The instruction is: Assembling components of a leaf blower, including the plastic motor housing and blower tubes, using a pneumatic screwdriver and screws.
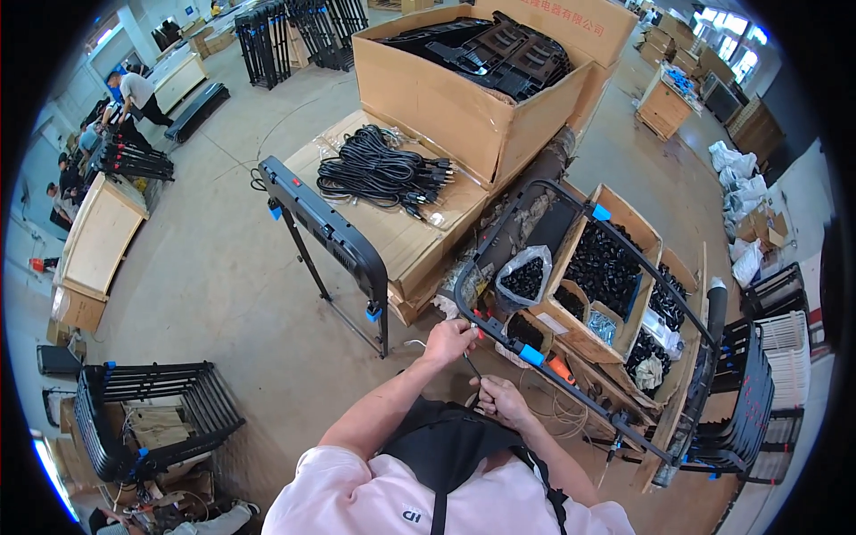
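On the workshop's bare floor [214, 267], which leaves room to your left, a large carton [428, 116] of black plastic parts rises ahead of you, beside a low cardboard-topped stack [419, 241] that carries a heap of black cords [379, 169]. To your right, open wooden bins [575, 339] crowded with small parts make an uneven surface under the black tubular frame [660, 283]; expect that frame to be rigid, smooth and awkward to swing, best steadied by its straight runs, away from the bends. Just beside its nearer end, in front of your chest, runs the thin dark cable [471, 364], probably light and limp, with its ends the fragile part: grip the jacket instead of tugging the wires. Your left hand [448, 342] pinches its upper part near a small red piece [479, 333], while your right hand [502, 399] is curled around it lower down.
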Available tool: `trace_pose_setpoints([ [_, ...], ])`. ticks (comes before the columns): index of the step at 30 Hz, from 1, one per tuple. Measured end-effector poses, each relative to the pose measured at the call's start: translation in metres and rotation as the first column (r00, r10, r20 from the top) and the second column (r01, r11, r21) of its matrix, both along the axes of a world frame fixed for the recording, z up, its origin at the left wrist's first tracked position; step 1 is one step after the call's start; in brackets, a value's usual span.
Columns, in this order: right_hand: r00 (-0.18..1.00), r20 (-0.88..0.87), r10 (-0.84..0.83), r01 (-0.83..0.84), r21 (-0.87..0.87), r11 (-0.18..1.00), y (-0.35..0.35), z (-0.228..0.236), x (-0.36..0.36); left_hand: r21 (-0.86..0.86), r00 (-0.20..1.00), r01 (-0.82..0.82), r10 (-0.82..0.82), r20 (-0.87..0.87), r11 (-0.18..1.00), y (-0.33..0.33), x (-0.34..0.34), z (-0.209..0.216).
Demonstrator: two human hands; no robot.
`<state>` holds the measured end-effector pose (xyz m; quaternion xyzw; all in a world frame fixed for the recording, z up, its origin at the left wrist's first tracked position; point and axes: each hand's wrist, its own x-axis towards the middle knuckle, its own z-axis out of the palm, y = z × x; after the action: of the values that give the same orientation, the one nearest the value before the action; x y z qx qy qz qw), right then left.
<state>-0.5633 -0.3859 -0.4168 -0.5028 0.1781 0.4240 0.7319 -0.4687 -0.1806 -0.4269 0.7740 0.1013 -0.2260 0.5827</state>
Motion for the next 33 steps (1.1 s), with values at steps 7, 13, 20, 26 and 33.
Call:
trace_pose_setpoints([
  [7,0.999,0.033,0.021,-0.022,0.026,0.999,0.009,-0.003,0.005,0.25,0.975,0.18,-0.207,0.085,0.951,0.01,0.014,-0.01],
  [13,0.998,0.053,-0.019,0.014,0.081,0.997,0.005,-0.007,0.011,0.309,0.996,0.032,-0.056,0.07,0.951,0.006,0.003,-0.005],
  [20,0.998,0.065,0.004,-0.01,0.095,0.995,0.002,-0.018,0.011,0.284,0.991,-0.06,0.023,0.134,0.957,-0.003,-0.006,0.0],
  [26,0.996,0.084,0.011,-0.02,0.105,0.994,0.0,-0.03,0.008,0.41,0.954,-0.188,0.065,0.294,0.892,-0.018,-0.014,0.004],
  [33,0.997,0.076,0.002,-0.009,0.087,0.996,-0.003,-0.033,0.005,0.435,0.96,-0.151,0.027,0.279,0.888,-0.014,-0.012,-0.008],
])
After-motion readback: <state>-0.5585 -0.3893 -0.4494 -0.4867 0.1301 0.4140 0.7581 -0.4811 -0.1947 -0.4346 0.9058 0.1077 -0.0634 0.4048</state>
